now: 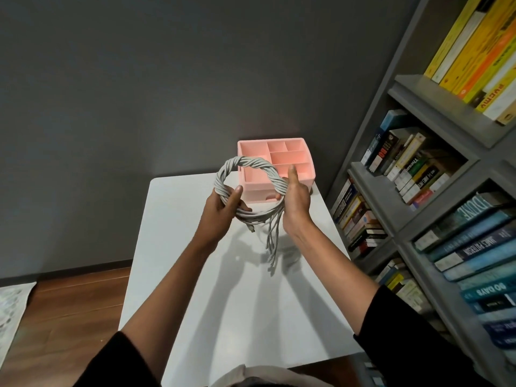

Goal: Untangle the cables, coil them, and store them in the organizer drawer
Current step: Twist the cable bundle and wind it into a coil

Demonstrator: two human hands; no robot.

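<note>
Left hand (223, 203) grips the coil (251, 162) at about 8 o'clock on the ring. The right hand (296, 196) holds it around 4 o'clock with the thumb sticking up, so both hands are full. The coil is up in the air between them, above the table (195, 275), with the organizer (308, 178) right behind it at 12 o'clock.

What worries me:
- The loose ends (272, 241) dangle at 6 o'clock and aren't tucked in. If the left grip eases off, I'd bet the twist starts unwinding.
- The drawer (258, 195) looks closed, so one hand has to let go to pull it. The ring could sag or spring open on that side.
- The coil looks wide next to the drawer front. Forcing it in might kink the cables or shove the organizer back toward the wall.
</note>
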